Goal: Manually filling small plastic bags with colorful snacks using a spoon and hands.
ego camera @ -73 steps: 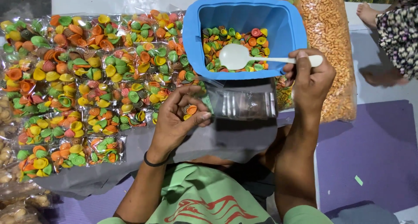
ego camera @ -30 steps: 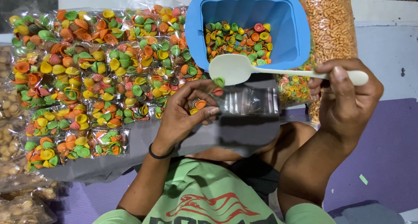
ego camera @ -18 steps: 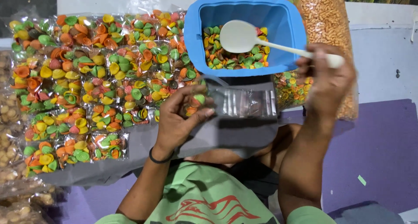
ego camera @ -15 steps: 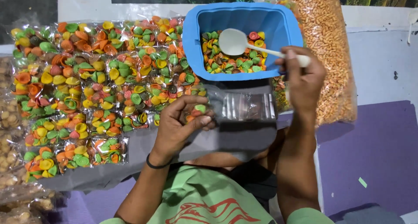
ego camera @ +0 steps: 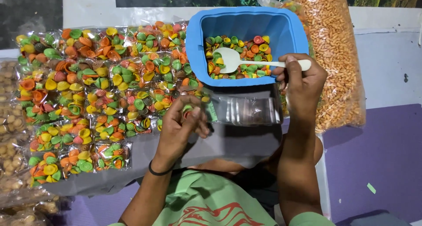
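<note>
My right hand grips the handle of a white plastic spoon, whose bowl dips into the colourful shell-shaped crackers inside a blue plastic tub. My left hand, with a black band on the wrist, holds a small clear plastic bag with a few crackers in it, just below the tub's near left corner. A stack of clear plastic bags lies on the grey board between my hands.
Several filled small packets of coloured crackers lie in rows to the left. A tall clear sack of orange snacks stands at the right. Bags of pale snacks sit at the far left. Purple mat lies on the right.
The spoon had been lifted out over the bag in my left hand; it has since swung back and now dips into the tub's crackers. My left hand stays in place with the bag.
</note>
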